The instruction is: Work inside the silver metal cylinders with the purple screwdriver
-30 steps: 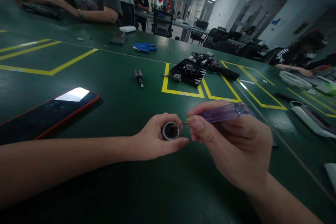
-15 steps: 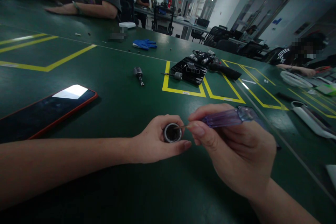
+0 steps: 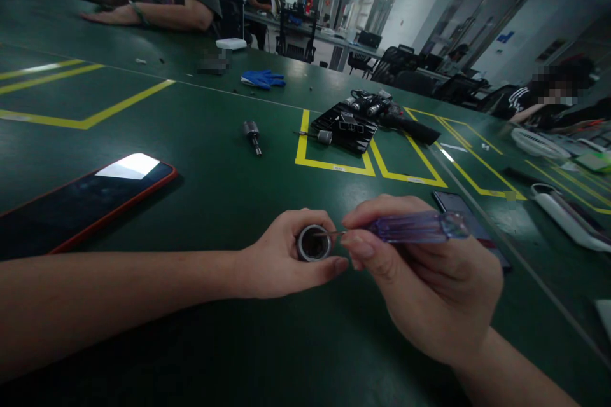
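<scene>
One screwdriver (image 3: 415, 227), long axis roughly sideways, points left into the hollow cylinder (image 3: 314, 258). We pinch it in our right hand (image 3: 424, 276), which it lies across; our left hand (image 3: 277, 257) grips the cylinder.

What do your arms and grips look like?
Left grip and right grip are ungloved human hands; no rings show, though both are partly hidden. Left forearm and right forearm are bare to the picture's edge: no sleeve, watch or bracelet shows.

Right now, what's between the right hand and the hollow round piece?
In the head view: the thin shaft of a purple-handled tool, passing the fingers of the left hand to reach the hollow round piece.
</scene>
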Available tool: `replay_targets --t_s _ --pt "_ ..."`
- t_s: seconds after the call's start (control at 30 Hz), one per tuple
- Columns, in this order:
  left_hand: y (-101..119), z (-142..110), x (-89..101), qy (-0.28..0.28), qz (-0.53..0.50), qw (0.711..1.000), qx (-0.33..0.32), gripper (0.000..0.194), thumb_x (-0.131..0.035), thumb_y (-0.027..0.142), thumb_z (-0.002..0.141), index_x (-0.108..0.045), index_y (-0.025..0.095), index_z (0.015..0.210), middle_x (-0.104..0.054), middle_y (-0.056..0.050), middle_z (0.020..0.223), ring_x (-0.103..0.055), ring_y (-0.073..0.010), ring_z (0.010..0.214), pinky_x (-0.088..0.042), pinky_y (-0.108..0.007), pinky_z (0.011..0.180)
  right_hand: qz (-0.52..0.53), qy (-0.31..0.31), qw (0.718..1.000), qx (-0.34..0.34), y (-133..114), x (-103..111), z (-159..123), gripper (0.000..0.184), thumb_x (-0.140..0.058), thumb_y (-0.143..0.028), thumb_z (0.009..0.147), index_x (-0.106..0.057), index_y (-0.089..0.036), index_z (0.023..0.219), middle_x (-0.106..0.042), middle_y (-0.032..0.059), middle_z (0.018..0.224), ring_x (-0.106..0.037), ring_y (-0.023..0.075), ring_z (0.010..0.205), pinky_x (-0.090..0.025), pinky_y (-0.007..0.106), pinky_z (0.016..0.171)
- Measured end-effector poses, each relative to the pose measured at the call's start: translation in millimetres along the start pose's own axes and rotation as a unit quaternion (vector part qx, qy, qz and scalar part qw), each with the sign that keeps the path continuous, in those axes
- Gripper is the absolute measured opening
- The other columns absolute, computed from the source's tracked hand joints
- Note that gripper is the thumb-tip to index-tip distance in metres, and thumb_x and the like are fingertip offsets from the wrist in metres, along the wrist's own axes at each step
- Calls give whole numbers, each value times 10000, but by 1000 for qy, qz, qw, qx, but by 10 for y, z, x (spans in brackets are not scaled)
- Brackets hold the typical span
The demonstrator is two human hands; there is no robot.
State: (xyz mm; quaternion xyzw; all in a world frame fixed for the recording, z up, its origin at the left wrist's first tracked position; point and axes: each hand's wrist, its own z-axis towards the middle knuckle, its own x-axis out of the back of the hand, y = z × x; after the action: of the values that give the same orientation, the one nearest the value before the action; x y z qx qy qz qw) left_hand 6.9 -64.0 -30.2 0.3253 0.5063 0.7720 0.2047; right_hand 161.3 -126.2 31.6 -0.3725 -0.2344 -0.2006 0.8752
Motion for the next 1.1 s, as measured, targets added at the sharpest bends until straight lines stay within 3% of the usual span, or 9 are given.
replay_targets --t_s 0.2,0.43,0.67,1.1 --pt "21 1 -3 -3 -48 998 35 204 -615 312 730 -516 134 738 -541 5 657 -522 -111 575 -452 -222 513 8 2 1000 13 6 39 -9 98 -596 -166 850 -559 -233 912 -660 -72 817 -561 57 625 -484 183 588" --pt "-7 -4 1 3 -21 1000 14 196 -618 313 726 -531 139 748 -506 24 624 -495 -104 557 -440 -220 512 14 -6 1000 -9 17 5 -19 69 -589 -201 853 -572 -242 907 -645 -49 789 -557 82 581 -466 223 526" --pt "21 -8 14 41 60 997 -21 188 -609 314 706 -531 145 676 -506 6 640 -469 -107 564 -399 -216 499 35 -5 999 -10 -22 65 -33 104 -597 -162 840 -551 -237 895 -629 -51 750 -562 71 587 -469 193 529" --pt "79 17 12 73 121 988 -61 187 -567 280 700 -463 168 592 -474 17 590 -424 -101 544 -348 -215 495 32 -51 998 -29 10 58 -63 66 -575 -166 843 -550 -208 887 -620 -50 744 -534 73 600 -475 192 601"
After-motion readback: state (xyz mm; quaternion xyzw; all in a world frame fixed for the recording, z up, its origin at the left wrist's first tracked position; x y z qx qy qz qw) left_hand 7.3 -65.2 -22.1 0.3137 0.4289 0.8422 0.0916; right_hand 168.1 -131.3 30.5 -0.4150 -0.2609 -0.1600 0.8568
